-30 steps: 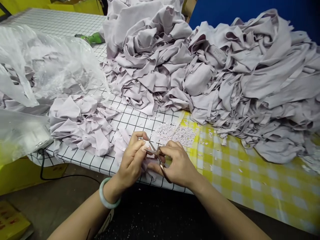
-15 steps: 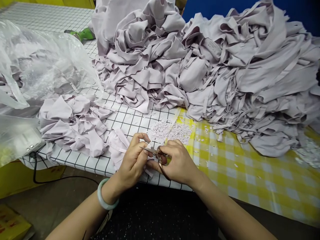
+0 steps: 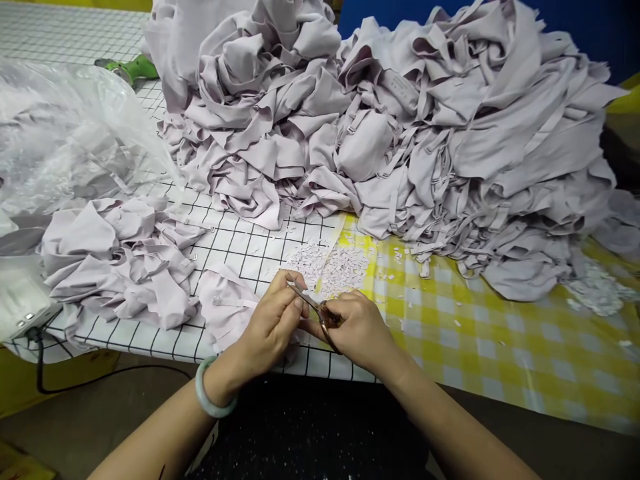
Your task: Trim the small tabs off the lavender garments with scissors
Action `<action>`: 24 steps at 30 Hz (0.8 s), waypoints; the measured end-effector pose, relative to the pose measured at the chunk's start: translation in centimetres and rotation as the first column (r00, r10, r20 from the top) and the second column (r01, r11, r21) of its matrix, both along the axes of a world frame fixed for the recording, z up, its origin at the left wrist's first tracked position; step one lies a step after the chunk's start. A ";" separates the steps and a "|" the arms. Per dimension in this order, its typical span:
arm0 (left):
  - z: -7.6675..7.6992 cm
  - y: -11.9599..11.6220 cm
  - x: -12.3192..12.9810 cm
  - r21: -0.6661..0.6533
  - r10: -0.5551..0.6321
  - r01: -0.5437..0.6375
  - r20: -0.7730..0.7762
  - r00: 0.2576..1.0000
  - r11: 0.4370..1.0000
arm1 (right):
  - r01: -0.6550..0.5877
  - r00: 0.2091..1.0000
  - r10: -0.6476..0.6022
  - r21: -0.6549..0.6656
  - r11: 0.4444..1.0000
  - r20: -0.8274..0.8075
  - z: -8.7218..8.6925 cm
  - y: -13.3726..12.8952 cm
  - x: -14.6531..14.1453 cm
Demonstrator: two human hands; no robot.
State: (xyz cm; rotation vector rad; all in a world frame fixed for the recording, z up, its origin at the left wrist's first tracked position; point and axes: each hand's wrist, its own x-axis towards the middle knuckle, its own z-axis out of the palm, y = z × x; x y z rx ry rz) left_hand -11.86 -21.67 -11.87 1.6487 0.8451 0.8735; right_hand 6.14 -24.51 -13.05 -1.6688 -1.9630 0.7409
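My left hand (image 3: 273, 325) is closed, thumb against the bent fingers, pinching a bit of pale lilac fabric at the table's near edge. Part of this lilac garment (image 3: 224, 303) lies on the table to the left of the hand; the pinched bit is mostly hidden by my fingers. In my right hand (image 3: 363, 332) is a small pair of scissors (image 3: 307, 297) with bronze-coloured handles. Its blades point up and left, over the left fingertips. Just beyond both hands lies a heap of tiny fabric snippets (image 3: 345, 270).
A large mound of lilac garments (image 3: 370, 140) spans the back of the table. More lilac garments (image 3: 125, 260) lie at left beside a clear plastic bag (image 3: 65, 133). A white power strip (image 3: 30, 310) with a black cord sits at the left edge. Behind the bag is a green-handled tool (image 3: 137, 69).
The view has swung a little to the right. The scissors have tilted, their tip now pointing more upward beside the left fingertips. Both hands keep their hold.
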 end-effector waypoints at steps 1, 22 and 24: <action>-0.2 0.2 0.3 -0.003 -0.010 0.010 -0.002 1.000 1.000 | 0.018 1.000 -0.018 -0.030 0.999 0.012 -0.2 0.1 0.4; 2.1 -3.4 -8.0 0.468 0.386 -0.229 -0.273 0.881 0.854 | -0.135 0.757 0.129 0.040 0.990 -0.641 0.8 -0.6 -10.0; 5.7 1.2 -5.2 0.506 0.375 -0.271 -0.114 0.920 0.819 | -0.042 0.724 0.151 0.176 0.984 -0.673 3.8 2.9 -7.8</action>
